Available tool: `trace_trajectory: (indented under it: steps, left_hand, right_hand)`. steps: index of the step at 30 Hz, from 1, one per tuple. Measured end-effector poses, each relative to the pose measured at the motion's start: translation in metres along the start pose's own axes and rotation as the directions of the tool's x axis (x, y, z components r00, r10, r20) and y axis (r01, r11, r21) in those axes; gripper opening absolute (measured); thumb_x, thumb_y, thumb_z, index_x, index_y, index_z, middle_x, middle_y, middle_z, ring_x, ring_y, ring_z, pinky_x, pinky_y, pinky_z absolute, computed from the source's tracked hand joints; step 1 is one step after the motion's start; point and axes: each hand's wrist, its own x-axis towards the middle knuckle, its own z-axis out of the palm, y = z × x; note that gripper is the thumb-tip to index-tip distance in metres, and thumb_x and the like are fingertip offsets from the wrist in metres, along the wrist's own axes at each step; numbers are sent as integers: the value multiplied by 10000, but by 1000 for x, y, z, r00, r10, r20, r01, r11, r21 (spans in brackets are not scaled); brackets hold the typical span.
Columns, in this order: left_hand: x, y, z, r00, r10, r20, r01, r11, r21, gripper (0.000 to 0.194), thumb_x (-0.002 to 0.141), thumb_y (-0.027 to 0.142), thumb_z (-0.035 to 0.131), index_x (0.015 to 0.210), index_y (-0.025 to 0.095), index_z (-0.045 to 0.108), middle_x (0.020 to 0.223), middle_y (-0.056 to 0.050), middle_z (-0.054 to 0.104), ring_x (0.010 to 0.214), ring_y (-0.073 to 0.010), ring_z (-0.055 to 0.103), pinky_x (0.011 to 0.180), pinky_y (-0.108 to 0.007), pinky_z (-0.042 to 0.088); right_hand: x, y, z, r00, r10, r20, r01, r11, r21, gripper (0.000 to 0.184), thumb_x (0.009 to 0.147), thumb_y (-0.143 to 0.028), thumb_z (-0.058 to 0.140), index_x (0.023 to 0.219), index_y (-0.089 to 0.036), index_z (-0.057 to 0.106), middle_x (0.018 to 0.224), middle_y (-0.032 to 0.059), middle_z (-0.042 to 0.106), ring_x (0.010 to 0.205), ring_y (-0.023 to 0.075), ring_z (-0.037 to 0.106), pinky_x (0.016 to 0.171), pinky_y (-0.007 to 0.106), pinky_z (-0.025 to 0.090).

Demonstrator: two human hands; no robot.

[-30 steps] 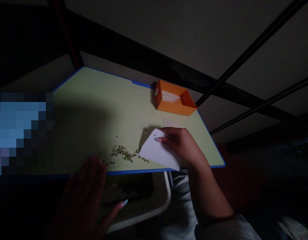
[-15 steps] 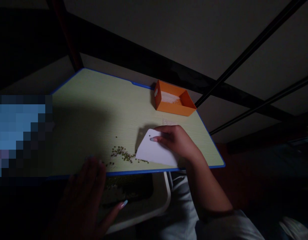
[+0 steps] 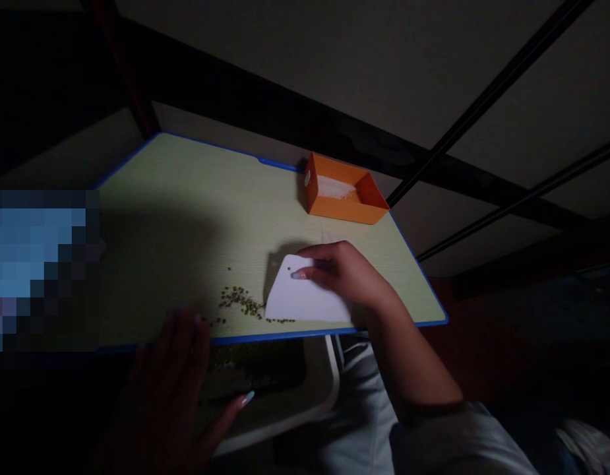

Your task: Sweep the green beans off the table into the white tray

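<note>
My right hand (image 3: 337, 267) pinches a white flat scraper (image 3: 297, 297) between thumb and fingers, its lower edge on the tabletop close to the blue rim. Small green beans (image 3: 240, 300) lie scattered on the pale green table (image 3: 210, 218), left of the scraper and along its lower edge. My left hand (image 3: 179, 369) is in shadow at the table's front edge, fingers stretched out and thumb apart, holding nothing I can see. Below the edge, a white tub (image 3: 329, 389) contains a dark layer of green beans, partly hidden by the table and my left hand.
An orange open box (image 3: 347, 208) with pale grains inside stands at the table's far right. A faint patch (image 3: 332, 235) lies in front of it. Dark cabinet-like panels (image 3: 305, 59) rise behind. A blurred-out blue area covers the left.
The scraper in my right hand has shifted slightly left and tilted, its lower edge now more level along the table rim. My left hand has stayed nearly still.
</note>
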Motion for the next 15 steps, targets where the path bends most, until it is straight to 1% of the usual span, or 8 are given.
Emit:
trace_trajectory:
  steps: [4, 6, 8, 10, 12, 15]
  left_hand:
    - [2, 1, -1, 1000, 16, -18, -16, 1000, 15, 930, 843, 589, 439, 1606, 189, 91, 1765, -85, 67, 1554, -445, 322, 1017, -720, 546]
    - [2, 1, -1, 999, 15, -31, -15, 1000, 10, 928, 842, 584, 447, 1605, 185, 103, 1762, -102, 97, 1542, -458, 339, 1016, -726, 543]
    - [1, 1, -2, 1000, -3, -24, 3, 1000, -11, 926, 838, 584, 463, 1607, 204, 113, 1755, -118, 146, 1528, -470, 359, 1032, -741, 525]
    - [0, 0, -2, 1000, -24, 5, 24, 999, -34, 932, 832, 583, 480, 1609, 224, 109, 1747, -132, 180, 1522, -480, 366, 1050, -759, 504]
    - [0, 0, -3, 999, -31, 26, 32, 999, -42, 943, 828, 584, 489, 1610, 230, 99, 1742, -147, 192, 1519, -489, 368, 1053, -772, 493]
    - [0, 0, -4, 999, -39, 23, 40, 998, -48, 943, 826, 598, 480, 1611, 255, 85, 1736, -145, 215, 1497, -495, 401, 1049, -786, 491]
  right_hand:
    - [2, -3, -1, 999, -7, 41, 7, 1000, -3, 201, 898, -281, 720, 1075, -237, 804, 998, 31, 816, 887, 208, 726, 806, 347, 535]
    - [3, -3, -1, 998, -9, 63, 9, 1000, 11, 205, 901, -276, 719, 1083, -230, 803, 973, 25, 812, 877, 198, 721, 798, 332, 529]
    - [3, -3, 0, 997, -17, 74, 15, 999, 31, 211, 905, -269, 716, 1090, -216, 801, 968, 26, 809, 876, 193, 719, 795, 321, 527]
    - [2, -3, 0, 997, -25, 74, 23, 999, 38, 211, 908, -266, 714, 1092, -210, 800, 971, 28, 807, 881, 192, 720, 797, 317, 526]
    - [2, -4, 1, 997, -22, 72, 20, 999, 30, 204, 909, -267, 715, 1087, -220, 801, 967, 23, 807, 891, 195, 722, 803, 318, 525]
    - [2, -5, 2, 997, -6, 71, 6, 1000, 4, 197, 904, -263, 724, 1082, -244, 806, 988, 17, 809, 902, 196, 724, 809, 320, 522]
